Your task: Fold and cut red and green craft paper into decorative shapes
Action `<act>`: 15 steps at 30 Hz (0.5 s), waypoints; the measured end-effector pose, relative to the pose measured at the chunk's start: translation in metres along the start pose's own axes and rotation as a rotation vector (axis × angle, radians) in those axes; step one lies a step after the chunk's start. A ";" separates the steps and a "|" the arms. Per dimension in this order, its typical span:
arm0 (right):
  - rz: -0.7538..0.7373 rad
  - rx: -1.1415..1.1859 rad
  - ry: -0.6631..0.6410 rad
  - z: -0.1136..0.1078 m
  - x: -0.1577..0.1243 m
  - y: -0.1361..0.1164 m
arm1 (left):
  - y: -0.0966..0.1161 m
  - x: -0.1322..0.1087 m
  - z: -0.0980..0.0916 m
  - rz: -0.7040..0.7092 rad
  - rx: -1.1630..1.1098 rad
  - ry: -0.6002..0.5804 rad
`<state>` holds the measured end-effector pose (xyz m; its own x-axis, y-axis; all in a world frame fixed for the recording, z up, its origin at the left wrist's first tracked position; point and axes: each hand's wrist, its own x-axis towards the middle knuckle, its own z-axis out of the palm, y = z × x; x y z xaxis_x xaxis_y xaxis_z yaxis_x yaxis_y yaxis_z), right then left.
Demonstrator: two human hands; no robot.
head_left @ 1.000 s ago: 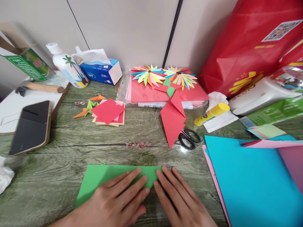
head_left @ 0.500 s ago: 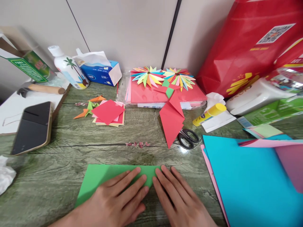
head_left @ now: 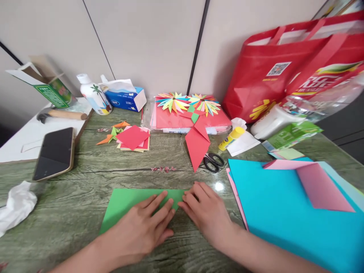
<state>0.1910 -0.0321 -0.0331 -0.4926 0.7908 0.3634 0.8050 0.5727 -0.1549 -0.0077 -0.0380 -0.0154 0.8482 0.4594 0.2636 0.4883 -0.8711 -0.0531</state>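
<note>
A sheet of green paper [head_left: 123, 203] lies on the table in front of me, its right end narrowing under my fingers. My left hand [head_left: 148, 223] rests flat across it, fingers stretched out and a little apart. At the paper's right corner, my right hand [head_left: 207, 208] has its fingers curled and drawn together, gripping that corner; the fingertips partly hide it. Beyond the hands lies a folded red paper piece [head_left: 197, 142], with black-handled scissors [head_left: 214, 162] beside it.
Coloured sheets [head_left: 273, 197] lie on the right. Behind are a glue stick [head_left: 231, 138], a red bag [head_left: 261, 79], paper flowers [head_left: 174, 103] and a tissue box [head_left: 125, 99]. Small paper squares [head_left: 133, 137], a phone [head_left: 54, 153], a hammer [head_left: 62, 114] and crumpled tissue [head_left: 18, 204] are leftward.
My right hand's fingers have gone from stretched out to curled at the paper's corner. The left hand stays flat on the paper. The view has shifted, showing more of the right side.
</note>
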 end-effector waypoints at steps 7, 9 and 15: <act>0.061 -0.186 -0.052 0.003 0.003 -0.014 | 0.003 -0.002 -0.001 0.001 0.012 -0.119; 0.022 -0.173 -0.059 0.003 0.004 -0.013 | 0.003 -0.003 -0.002 -0.006 0.004 -0.155; 0.008 -0.130 -0.100 -0.002 0.008 -0.003 | 0.003 -0.002 -0.010 -0.037 -0.043 -0.226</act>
<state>0.1851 -0.0285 -0.0274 -0.5111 0.8164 0.2688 0.8419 0.5385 -0.0345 -0.0097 -0.0432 -0.0061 0.8568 0.5139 0.0417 0.5146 -0.8574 -0.0053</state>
